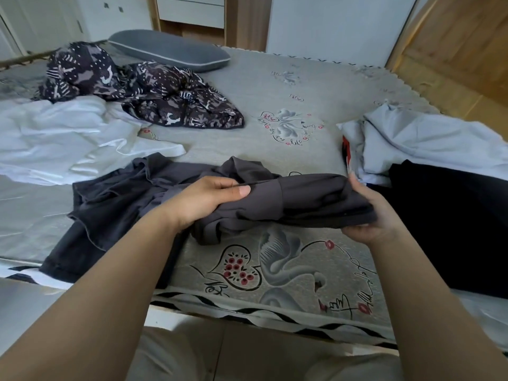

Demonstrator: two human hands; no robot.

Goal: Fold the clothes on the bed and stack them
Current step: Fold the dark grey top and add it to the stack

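Grey bedding with a swan print covers the bed (275,78), and near its front edge both hands hold a dark grey garment (302,199). Left hand (209,202) pinches the bunched middle; right hand (368,213) grips the folded end. It looks light, limp and slightly slick, so it is best held by hems or seams, where it will not slump.

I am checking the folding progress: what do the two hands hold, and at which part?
Both hold the dark grey garment: the left hand grips its bunched middle, the right hand grips its right end.
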